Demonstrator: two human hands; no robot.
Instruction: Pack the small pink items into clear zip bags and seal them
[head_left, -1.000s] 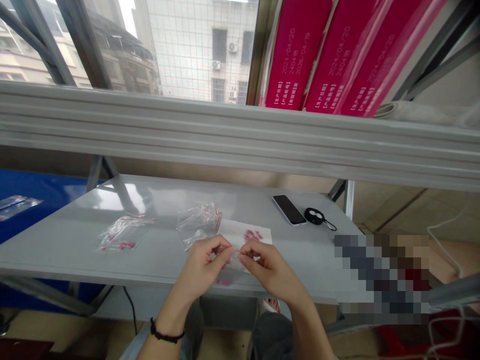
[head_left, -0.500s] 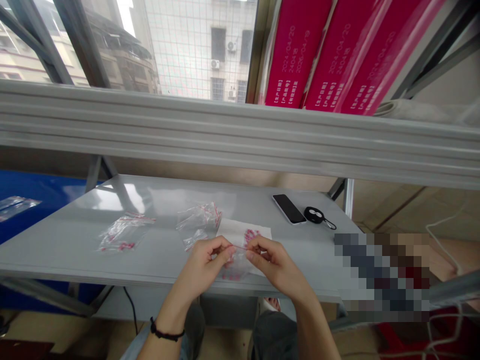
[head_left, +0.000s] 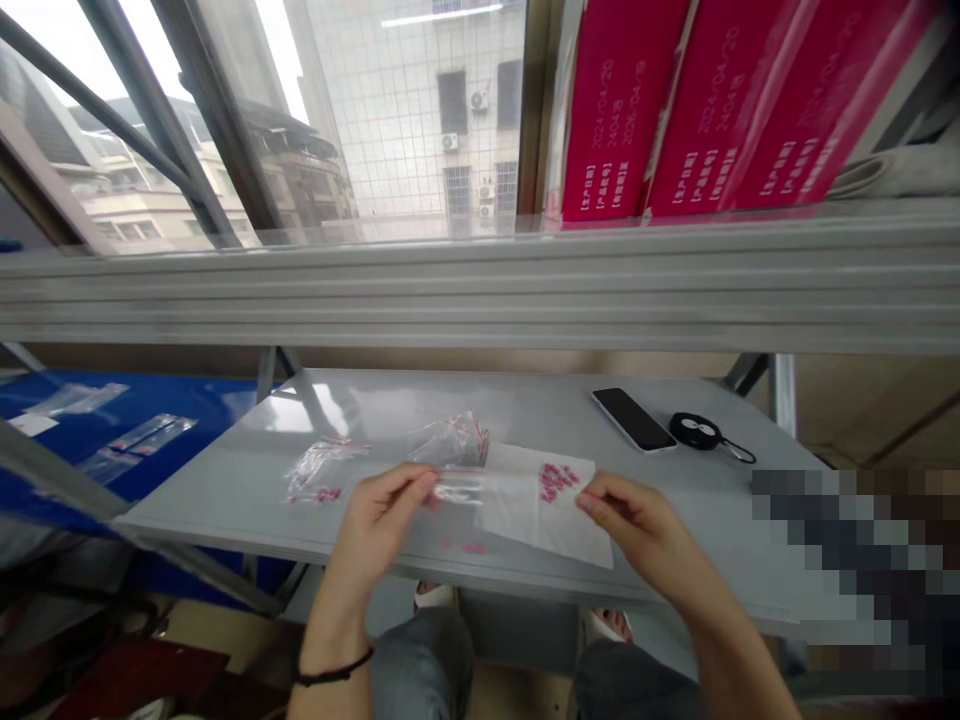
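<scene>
My left hand (head_left: 384, 515) pinches the left end of a clear zip bag (head_left: 459, 490), held over the front of the table. A few small pinkish-red pieces (head_left: 472, 548) show low in the bag. A sheet of white paper (head_left: 517, 510) lies to its right, partly behind the bag, bearing a cluster of small pinkish-red pieces (head_left: 556, 481). At the sheet's right edge, just beside that cluster, my right hand (head_left: 634, 520) has thumb and forefinger pressed together; whatever they hold is too small to make out.
Clear bags with red strips (head_left: 454, 435) lie behind my left hand; another bag pile (head_left: 326, 470) with red pieces sits further left. A phone (head_left: 632, 418) and a black round case with carabiner (head_left: 696, 431) rest at back right. A grey shelf beam (head_left: 480, 295) crosses above the table.
Both hands were together at the bag's red strip. Now my right hand has let go of the bag and moved right to the paper's edge; my left hand keeps the bag. The view has shifted.
</scene>
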